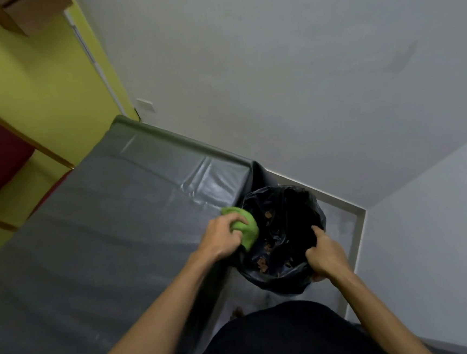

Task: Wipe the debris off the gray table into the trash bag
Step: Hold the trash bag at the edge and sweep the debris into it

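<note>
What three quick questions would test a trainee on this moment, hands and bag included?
1. True or false: the left hand grips the green cloth at the edge of the gray table, beside the trash bag.
2. The right hand holds: A) the bag's rim; B) the cloth; C) nothing.
3. Fill in: brown debris lies inside the ____.
Key: 1 true; 2 A; 3 trash bag.

Glossy black plastic trash bag point(284, 237), sheeny gray table point(96, 239) cover, soft green cloth point(245, 228).
</note>
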A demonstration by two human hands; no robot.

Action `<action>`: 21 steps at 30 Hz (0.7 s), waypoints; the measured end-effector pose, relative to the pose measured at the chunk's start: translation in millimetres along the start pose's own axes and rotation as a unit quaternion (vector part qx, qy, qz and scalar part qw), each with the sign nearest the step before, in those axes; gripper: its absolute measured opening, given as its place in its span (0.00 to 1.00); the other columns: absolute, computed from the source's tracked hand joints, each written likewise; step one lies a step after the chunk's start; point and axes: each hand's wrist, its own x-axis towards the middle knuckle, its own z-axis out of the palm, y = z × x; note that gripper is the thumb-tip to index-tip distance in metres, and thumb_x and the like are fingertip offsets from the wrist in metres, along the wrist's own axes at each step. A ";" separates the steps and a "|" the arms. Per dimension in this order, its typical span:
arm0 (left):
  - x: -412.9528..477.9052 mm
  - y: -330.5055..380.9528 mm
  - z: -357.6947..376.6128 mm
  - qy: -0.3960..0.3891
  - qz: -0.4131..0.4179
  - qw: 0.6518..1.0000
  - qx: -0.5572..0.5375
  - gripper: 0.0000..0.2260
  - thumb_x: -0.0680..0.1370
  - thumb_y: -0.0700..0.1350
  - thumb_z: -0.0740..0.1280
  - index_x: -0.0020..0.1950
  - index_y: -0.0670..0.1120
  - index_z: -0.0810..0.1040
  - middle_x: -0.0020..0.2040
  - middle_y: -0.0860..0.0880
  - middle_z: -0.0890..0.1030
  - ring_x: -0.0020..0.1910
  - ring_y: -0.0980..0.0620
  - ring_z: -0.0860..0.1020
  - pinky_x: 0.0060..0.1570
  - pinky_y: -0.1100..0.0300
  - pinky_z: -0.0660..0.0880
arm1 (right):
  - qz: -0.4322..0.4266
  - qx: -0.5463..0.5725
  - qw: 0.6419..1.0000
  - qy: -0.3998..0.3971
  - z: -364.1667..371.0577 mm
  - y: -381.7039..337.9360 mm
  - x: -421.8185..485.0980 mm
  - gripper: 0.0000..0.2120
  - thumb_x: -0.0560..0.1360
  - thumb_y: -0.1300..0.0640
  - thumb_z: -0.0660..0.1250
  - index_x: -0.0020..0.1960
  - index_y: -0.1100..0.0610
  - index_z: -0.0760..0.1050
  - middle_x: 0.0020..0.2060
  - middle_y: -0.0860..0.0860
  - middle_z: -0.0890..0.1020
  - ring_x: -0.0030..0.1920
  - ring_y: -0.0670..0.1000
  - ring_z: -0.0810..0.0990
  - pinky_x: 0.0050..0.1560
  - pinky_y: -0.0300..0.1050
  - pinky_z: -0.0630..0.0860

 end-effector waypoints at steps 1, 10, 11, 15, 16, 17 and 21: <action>-6.0 3.9 6.3 -0.022 0.009 1.000 -0.005 0.18 0.68 0.43 0.63 0.51 0.64 0.80 0.53 0.51 0.83 0.52 0.48 0.80 0.51 0.66 0.72 | -0.001 0.000 1.000 0.000 -0.2 0.9 -0.8 0.37 0.72 0.66 0.56 0.78 0.47 0.54 0.43 0.55 0.80 0.37 0.57 0.82 0.41 0.57 0.82; -0.8 -44.1 -61.7 0.192 -0.077 0.977 -0.045 0.16 0.70 0.38 0.65 0.50 0.56 0.82 0.52 0.45 0.84 0.52 0.44 0.81 0.53 0.60 0.73 | 0.001 0.001 1.000 0.002 4.8 5.8 -4.6 0.36 0.71 0.66 0.56 0.78 0.49 0.55 0.46 0.58 0.82 0.41 0.59 0.82 0.45 0.56 0.82; -0.6 -49.4 -63.5 0.189 -0.084 0.978 -0.026 0.17 0.71 0.37 0.65 0.53 0.55 0.81 0.53 0.42 0.83 0.54 0.42 0.79 0.56 0.57 0.73 | 0.001 0.000 1.000 0.001 5.2 6.2 -4.4 0.36 0.72 0.66 0.56 0.78 0.50 0.55 0.46 0.58 0.82 0.42 0.59 0.82 0.45 0.56 0.82; -6.9 -49.9 -52.0 0.161 -0.123 0.978 0.052 0.20 0.74 0.40 0.62 0.64 0.53 0.77 0.57 0.40 0.73 0.61 0.38 0.71 0.64 0.48 0.69 | 0.004 0.005 1.000 0.002 5.0 6.9 -4.7 0.36 0.72 0.67 0.56 0.78 0.50 0.56 0.44 0.55 0.81 0.39 0.57 0.82 0.44 0.55 0.82; -9.5 -45.2 -49.9 0.172 -0.128 0.975 0.065 0.20 0.74 0.41 0.63 0.65 0.54 0.77 0.59 0.41 0.71 0.62 0.39 0.69 0.65 0.48 0.68 | 0.005 0.010 1.000 0.004 3.7 8.2 -5.3 0.35 0.72 0.67 0.55 0.78 0.50 0.57 0.44 0.55 0.80 0.38 0.57 0.82 0.43 0.56 0.82; -13.3 -39.7 -48.4 0.188 -0.129 0.970 0.080 0.20 0.74 0.42 0.64 0.65 0.54 0.77 0.61 0.42 0.70 0.63 0.40 0.68 0.65 0.47 0.66 | 0.006 0.018 1.000 0.005 2.2 9.9 -6.6 0.35 0.72 0.67 0.55 0.77 0.50 0.58 0.43 0.54 0.80 0.38 0.57 0.82 0.42 0.56 0.83; -32.2 -15.7 -39.8 0.255 -0.104 0.957 0.093 0.22 0.72 0.42 0.68 0.66 0.51 0.77 0.71 0.41 0.65 0.69 0.39 0.63 0.67 0.44 0.61 | 0.008 0.047 0.999 0.022 -6.9 21.1 -11.9 0.33 0.73 0.68 0.54 0.76 0.48 0.61 0.36 0.47 0.75 0.34 0.58 0.83 0.36 0.56 0.83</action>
